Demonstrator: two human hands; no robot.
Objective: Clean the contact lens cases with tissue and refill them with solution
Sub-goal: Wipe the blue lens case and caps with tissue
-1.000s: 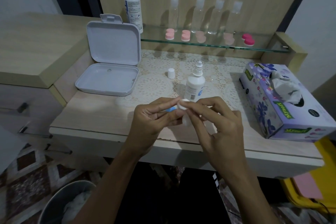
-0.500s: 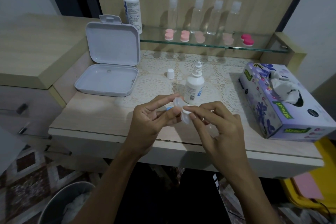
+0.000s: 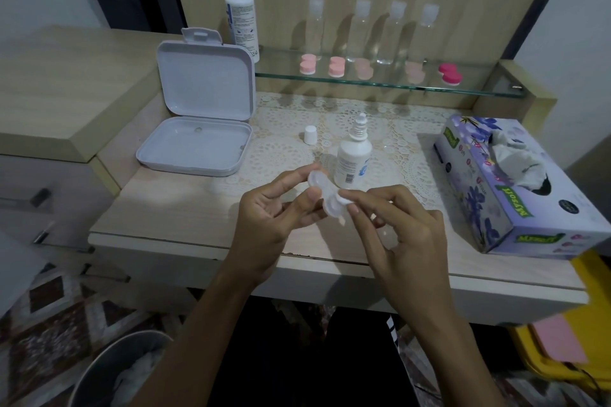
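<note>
Far left, low in the head view: a grey bin (image 3: pixel 109 370) on the floor with crumpled white tissue inside. On the surface (image 3: pixel 172 208), an empty white box (image 3: pixel 195 145) lying with its lid stood up, and behind it a tall solution bottle (image 3: pixel 241 16) on the glass shelf (image 3: pixel 390 84).

Then the left hand (image 3: pixel 274 215) — thumb and forefinger pinching the clear contact lens case (image 3: pixel 325 195), held up off the surface over its front part, just in front of the small solution bottle (image 3: pixel 352 158). Bottle upright with nozzle bare, its white cap (image 3: pixel 310 134) standing apart to the left on the lace mat.

Right hand (image 3: pixel 396 235) next — fingers curled, forefinger and thumb closing on a small white lid (image 3: pixel 345 199) at the case's nearer well. Hard to tell whether the lid is threaded on or only resting.

Likely step: capping or uncapping one well, somewhere between wiping and refilling. No tissue visible in either hand. If capping, next move calls for a steady twist with the case kept level, so no solution spills; if uncapping, then a reach for a tissue.

Along the shelf, four clear bottles and a row of pink cases (image 3: pixel 334 67), presumably awaiting the same treatment. Far right, the tissue box (image 3: pixel 515 188) with a sheet poking out, near enough for the right hand.
</note>
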